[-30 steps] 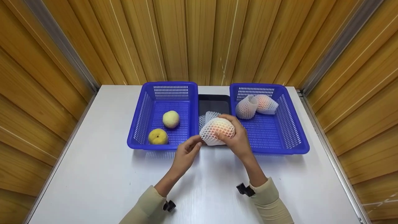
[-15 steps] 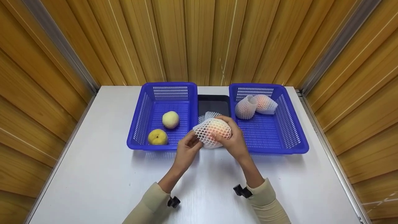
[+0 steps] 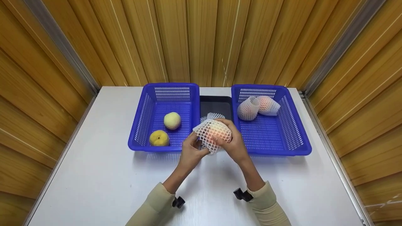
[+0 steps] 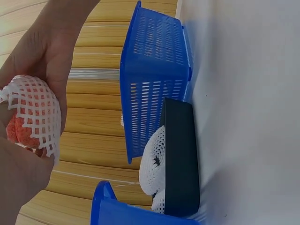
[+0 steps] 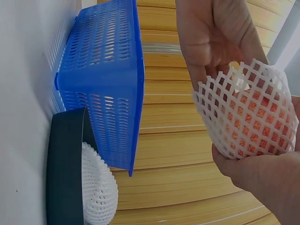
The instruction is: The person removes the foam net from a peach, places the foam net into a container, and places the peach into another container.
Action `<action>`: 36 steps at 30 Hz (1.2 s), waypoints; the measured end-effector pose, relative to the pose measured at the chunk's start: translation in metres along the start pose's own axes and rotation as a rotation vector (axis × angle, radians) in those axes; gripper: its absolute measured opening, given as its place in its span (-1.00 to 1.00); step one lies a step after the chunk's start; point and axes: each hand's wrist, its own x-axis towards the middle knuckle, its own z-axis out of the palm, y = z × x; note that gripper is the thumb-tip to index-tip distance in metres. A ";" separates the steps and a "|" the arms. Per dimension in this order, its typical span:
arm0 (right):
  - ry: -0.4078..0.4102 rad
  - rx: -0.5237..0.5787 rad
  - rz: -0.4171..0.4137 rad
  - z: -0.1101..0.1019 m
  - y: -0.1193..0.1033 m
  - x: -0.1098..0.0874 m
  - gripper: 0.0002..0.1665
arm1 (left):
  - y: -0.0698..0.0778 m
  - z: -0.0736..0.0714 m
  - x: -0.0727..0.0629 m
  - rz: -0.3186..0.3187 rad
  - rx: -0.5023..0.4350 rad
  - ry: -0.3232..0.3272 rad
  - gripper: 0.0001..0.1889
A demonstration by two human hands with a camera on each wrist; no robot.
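Observation:
In the head view my right hand [image 3: 235, 146] grips a pinkish peach [image 3: 220, 131] from the right, its thumb across the front. A white foam net sleeve [image 3: 204, 133] covers the peach, and its loose, open end points left. My left hand [image 3: 190, 153] holds the edge of that end, thumb at the lower rim and some fingers hidden behind or inside the mesh. From the right wrist, the sleeve [image 5: 251, 117] appears stretched wide, its cut rim beside the left fingers. Beneath the hands, more foam sleeves [image 3: 215, 115] lie in a black tray [image 3: 216, 99].
A blue basket [image 3: 133, 138] at left holds a pale peach [image 3: 172, 121] and a yellow peach [image 3: 159, 138]. The blue basket [image 3: 306, 146] at right contains two sleeved peaches, one upright [image 3: 248, 109], one lying [image 3: 268, 105]. Wooden-patterned walls enclose the white table [image 3: 94, 175].
The left hand has taken hold of the sleeve's edge and opened its fingers wider there, spreading the mesh. Both hands and the peach have shifted slightly down, the peach and right hand also leftward.

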 end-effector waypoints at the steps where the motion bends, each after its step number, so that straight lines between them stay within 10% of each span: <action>1: 0.002 0.008 0.000 0.001 0.001 0.000 -0.30 | 0.000 0.001 0.000 0.003 0.005 0.001 -0.34; 36: -0.022 0.130 0.050 0.002 0.004 -0.002 -0.41 | 0.000 -0.004 0.005 0.015 0.160 -0.002 -0.32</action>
